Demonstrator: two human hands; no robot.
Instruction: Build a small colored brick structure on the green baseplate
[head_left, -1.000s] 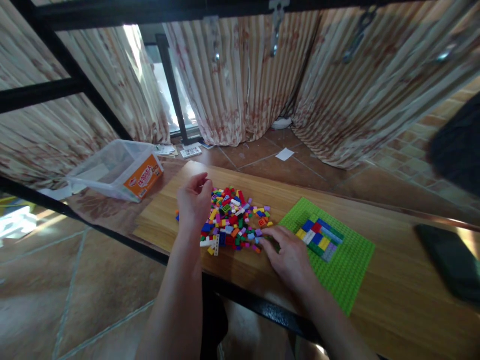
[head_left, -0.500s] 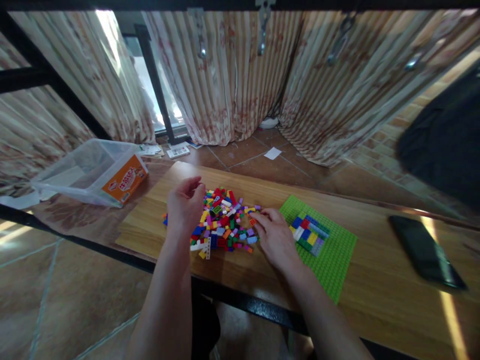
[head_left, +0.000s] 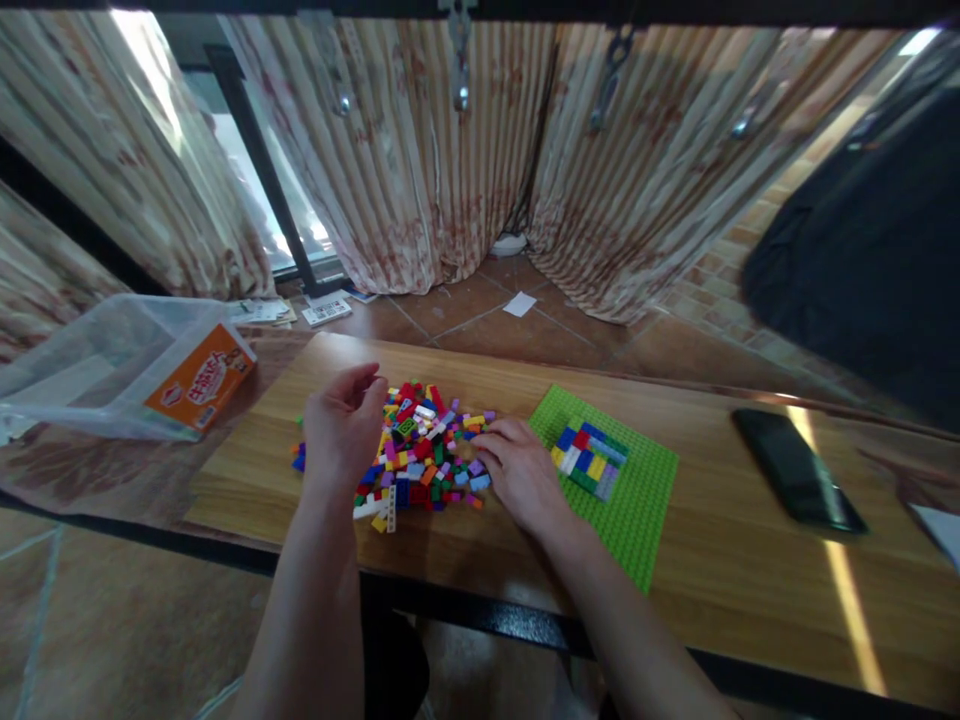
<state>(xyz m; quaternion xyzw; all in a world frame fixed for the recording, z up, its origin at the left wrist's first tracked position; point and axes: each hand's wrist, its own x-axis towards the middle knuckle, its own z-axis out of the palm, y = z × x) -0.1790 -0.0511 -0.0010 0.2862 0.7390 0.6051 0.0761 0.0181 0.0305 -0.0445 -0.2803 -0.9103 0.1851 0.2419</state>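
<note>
My left hand (head_left: 341, 418) hovers over the left side of a heap of small toy building bricks (head_left: 424, 450), its fingers curled in towards the thumb; whatever they may hold is hidden. At the heap's right edge, my right hand (head_left: 521, 472) has its fingers bent and drawn together, the tips down among the bricks. I cannot make out what is between them. Just right of that hand lies a green baseplate (head_left: 645, 500), bearing a flat patch of joined bricks (head_left: 589, 460) in blue, red, white, yellow, green and grey.
A clear plastic box (head_left: 120, 400) with an orange label stands at the left. A dark phone (head_left: 799, 470) rests on the wooden tabletop (head_left: 720, 560) at the right, with white paper (head_left: 937, 530) at the far edge. Curtains (head_left: 420, 160) hang beyond.
The view has swung right, shifting everything leftward. An orange brick seen by my right fingertips is no longer visible there, and those fingers are closer together. My left hand stays curled.
</note>
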